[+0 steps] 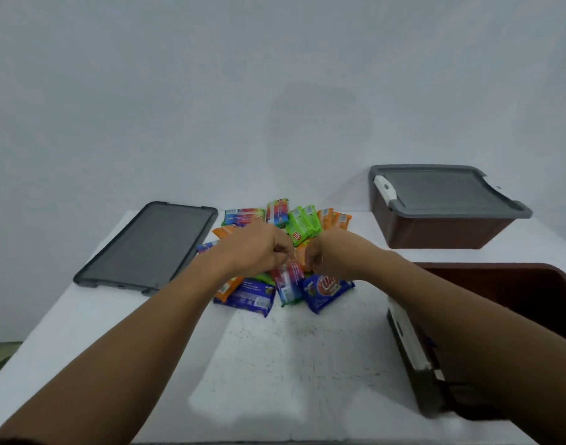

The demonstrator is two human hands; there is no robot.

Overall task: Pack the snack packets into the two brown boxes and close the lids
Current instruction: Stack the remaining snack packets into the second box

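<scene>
A heap of snack packets, green, orange, blue and multicoloured, lies on the white table in the middle. My left hand and my right hand are both down over the heap with curled fingers. Together they pinch a multicoloured packet that hangs tilted between them. An orange packet shows just behind the fingers. One brown box stands at the back right with its grey lid on. The second brown box is open at the right edge, partly behind my right forearm.
A loose grey lid lies flat on the table at the left. The open box's grey rim with a white latch runs along the near right. A bare white table surface stretches in front of the heap. A plain wall is behind.
</scene>
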